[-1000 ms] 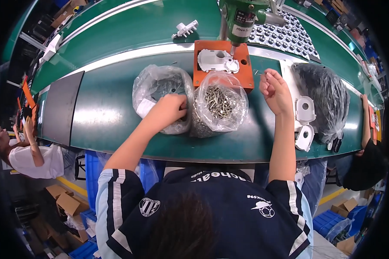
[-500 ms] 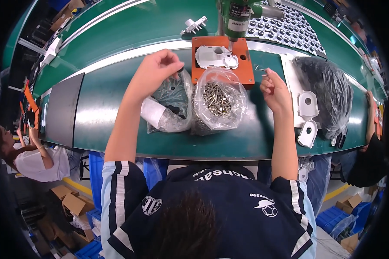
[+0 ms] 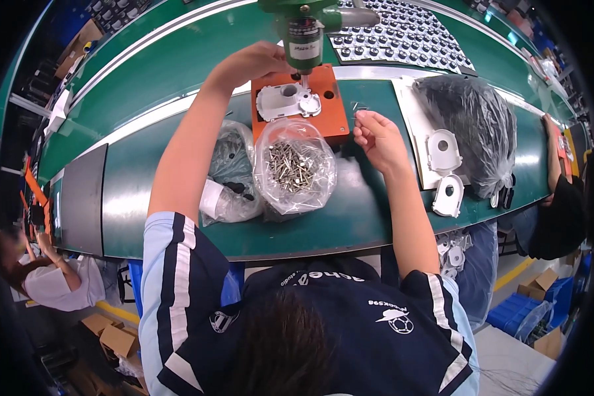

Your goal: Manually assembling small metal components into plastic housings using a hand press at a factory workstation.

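My left hand (image 3: 263,61) reaches over the far left of an orange fixture block (image 3: 334,113), pinching a small black part (image 3: 296,76) beside the press tip. A white plastic housing (image 3: 277,101) with a round opening lies on the block. Above it stands the green press (image 3: 303,41), its thin tip close to the housing's right portion. My right hand (image 3: 377,135) is right of the block, thumb and fingers closed on a small metal pin, partly hidden. Loose pins (image 3: 360,107) lie by its fingertips. A clear bag of metal pins (image 3: 290,168) stands open before the block.
Left of the pins lies a clear bag with black parts (image 3: 230,173). Two white covers (image 3: 445,150) and a large bag of dark contents (image 3: 472,132) lie at right. Rows of black-and-white parts (image 3: 402,39) fill a sheet behind. People work at both sides.
My left hand has moved up and right from above the black-parts bag to the press tip, carrying the small black part. My right hand stays right of the block. The whole view has shifted.
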Available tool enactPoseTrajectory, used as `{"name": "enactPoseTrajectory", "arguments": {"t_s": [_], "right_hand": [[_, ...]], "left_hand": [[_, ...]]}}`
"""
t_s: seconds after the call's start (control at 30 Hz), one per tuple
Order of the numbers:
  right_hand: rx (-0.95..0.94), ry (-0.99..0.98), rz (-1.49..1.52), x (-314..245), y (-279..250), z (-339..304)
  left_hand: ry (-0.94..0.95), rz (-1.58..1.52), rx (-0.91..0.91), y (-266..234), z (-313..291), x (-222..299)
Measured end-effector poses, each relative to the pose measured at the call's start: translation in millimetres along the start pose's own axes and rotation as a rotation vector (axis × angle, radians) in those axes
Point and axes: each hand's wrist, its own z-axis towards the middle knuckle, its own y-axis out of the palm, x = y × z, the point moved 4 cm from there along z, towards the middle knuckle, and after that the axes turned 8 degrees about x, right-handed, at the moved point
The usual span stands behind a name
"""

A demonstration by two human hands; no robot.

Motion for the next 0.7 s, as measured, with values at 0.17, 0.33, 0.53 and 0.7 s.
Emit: {"name": "enactPoseTrajectory", "arguments": {"t_s": [0.17,0.33,0.53,0.7], "right_hand": [[0.083,-0.088,0.006,-16,-9,-1],[0.079,-0.06,-0.026,-15,-8,-2],[0.031,-0.048,-0.03,-14,-9,1],[0.001,-0.041,-0.121,-11,-7,3]], "left_hand": [[0.046,-0.005,-0.136,23,3,16],[-0.054,0.041,-0.239,31,17,2],[-0.089,0.093,-0.232,34,19,-2],[-0.022,0.09,-0.007,23,-4,20]]}}
